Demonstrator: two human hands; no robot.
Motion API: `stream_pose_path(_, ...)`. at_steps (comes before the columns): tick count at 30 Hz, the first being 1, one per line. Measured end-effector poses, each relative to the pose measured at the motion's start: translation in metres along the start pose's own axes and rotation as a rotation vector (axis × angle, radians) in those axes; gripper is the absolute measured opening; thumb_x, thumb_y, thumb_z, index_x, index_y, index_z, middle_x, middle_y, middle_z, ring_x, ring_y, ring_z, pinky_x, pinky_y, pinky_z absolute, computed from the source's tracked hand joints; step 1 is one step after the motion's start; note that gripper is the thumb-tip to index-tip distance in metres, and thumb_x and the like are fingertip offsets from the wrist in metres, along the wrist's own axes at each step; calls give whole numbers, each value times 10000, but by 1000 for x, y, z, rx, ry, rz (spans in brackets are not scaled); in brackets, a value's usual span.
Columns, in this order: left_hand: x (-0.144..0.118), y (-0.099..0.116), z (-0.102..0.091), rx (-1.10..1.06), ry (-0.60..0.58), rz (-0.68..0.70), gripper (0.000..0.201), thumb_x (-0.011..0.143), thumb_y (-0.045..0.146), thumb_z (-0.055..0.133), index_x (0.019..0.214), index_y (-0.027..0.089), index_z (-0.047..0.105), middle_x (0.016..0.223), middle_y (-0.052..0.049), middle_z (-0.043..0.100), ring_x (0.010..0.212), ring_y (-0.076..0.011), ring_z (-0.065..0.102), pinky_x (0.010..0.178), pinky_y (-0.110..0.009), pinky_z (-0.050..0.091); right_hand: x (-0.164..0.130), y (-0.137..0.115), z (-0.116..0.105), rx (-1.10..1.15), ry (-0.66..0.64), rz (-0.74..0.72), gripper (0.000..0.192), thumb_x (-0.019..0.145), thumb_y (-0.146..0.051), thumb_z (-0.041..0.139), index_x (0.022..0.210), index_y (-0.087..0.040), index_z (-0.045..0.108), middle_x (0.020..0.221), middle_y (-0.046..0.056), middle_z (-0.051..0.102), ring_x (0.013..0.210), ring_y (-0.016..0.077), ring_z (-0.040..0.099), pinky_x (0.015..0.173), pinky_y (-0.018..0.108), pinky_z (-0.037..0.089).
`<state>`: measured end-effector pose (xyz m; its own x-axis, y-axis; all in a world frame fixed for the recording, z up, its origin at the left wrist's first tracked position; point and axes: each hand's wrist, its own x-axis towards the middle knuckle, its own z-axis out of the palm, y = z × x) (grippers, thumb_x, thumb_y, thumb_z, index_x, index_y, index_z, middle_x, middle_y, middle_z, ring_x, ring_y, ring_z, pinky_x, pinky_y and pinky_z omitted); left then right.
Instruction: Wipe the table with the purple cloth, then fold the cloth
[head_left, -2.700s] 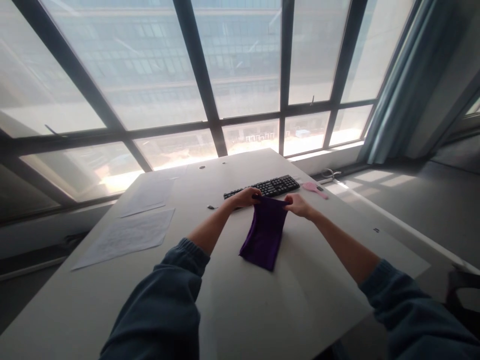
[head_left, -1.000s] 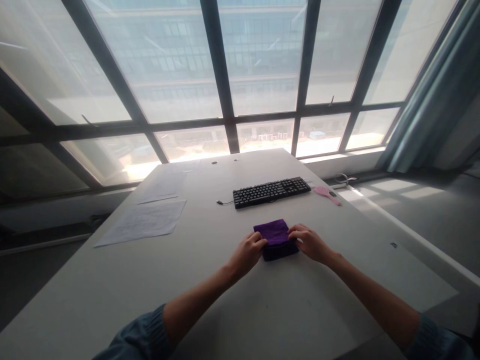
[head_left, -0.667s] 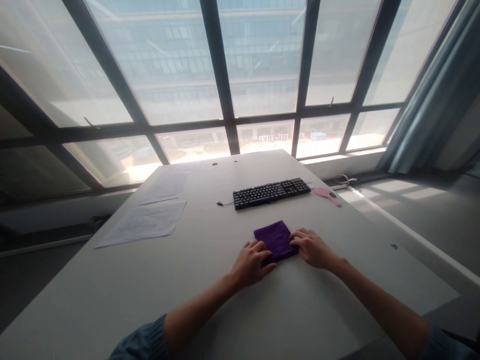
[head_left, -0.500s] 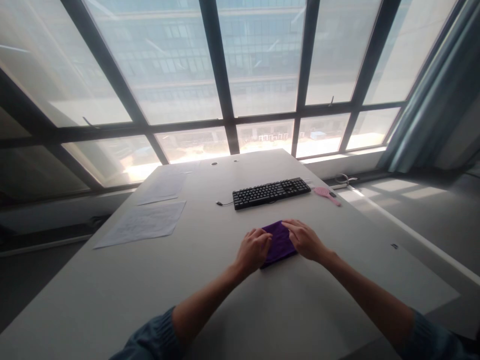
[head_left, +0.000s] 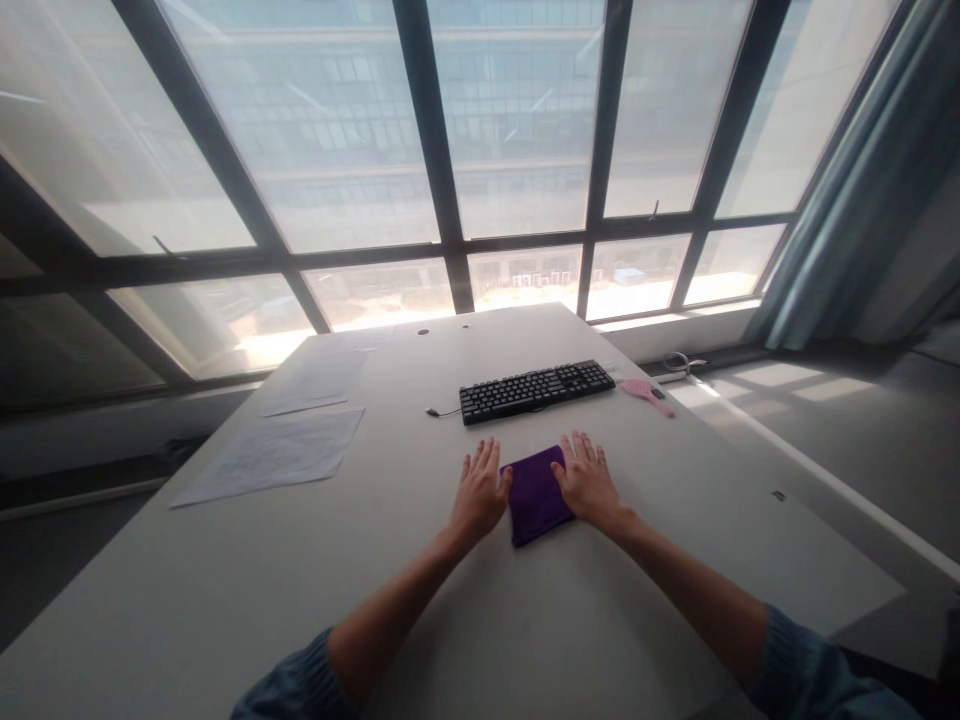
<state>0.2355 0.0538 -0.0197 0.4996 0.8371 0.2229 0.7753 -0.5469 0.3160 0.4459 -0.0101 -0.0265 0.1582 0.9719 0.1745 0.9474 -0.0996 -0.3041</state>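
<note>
Cloth (head_left: 535, 494): purple, folded into flat rectangle on table (head_left: 225, 560); your left hand (head_left: 480, 490) and right hand (head_left: 585, 480) lay flat, fingers spread, flanking it.

We see a wide, pale grey rectangular table (head_left: 225, 600) by a window. On it lie a folded purple cloth (head_left: 534, 495), a black computer keyboard (head_left: 536, 391) beyond it, a pink plastic hairbrush (head_left: 645, 394) near the right edge, and two white paper sheets (head_left: 274, 455) at the left.
</note>
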Motion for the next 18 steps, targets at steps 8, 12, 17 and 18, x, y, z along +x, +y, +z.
stream_pose_path(8,-37,-54,-16,49,46,-32,556,1015,358,358,1517,131,432,1596,-153,393,1531,-333,252,1232,-594,229,-18,-29,23,74,-176,-153,720,1001,-608,357,1616,-237,307,1698,128,161,1573,333,93,1243,553,62)
stream_pose_path(12,-55,-61,-22,85,11,-29,545,1031,392,321,1503,161,464,1589,-120,415,1527,-324,267,1231,-590,243,10,44,2,-29,-137,-30,680,1019,-535,360,1612,-205,312,1692,160,174,1572,313,118,1247,519,66)
stream_pose_path(17,-84,-63,-32,102,-9,4,528,1042,423,307,1505,231,474,1570,-89,451,1509,-285,321,1228,-560,275,48,130,-30,-117,-222,35,655,1028,-480,350,1618,-202,289,1696,143,172,1574,281,120,1250,490,118)
stream_pose_path(18,-90,-65,-35,113,-15,6,529,1041,432,314,1509,239,469,1571,-87,450,1508,-283,324,1228,-559,275,53,140,-36,-121,-233,40,651,1028,-470,352,1616,-197,294,1695,145,175,1574,282,126,1249,494,125)
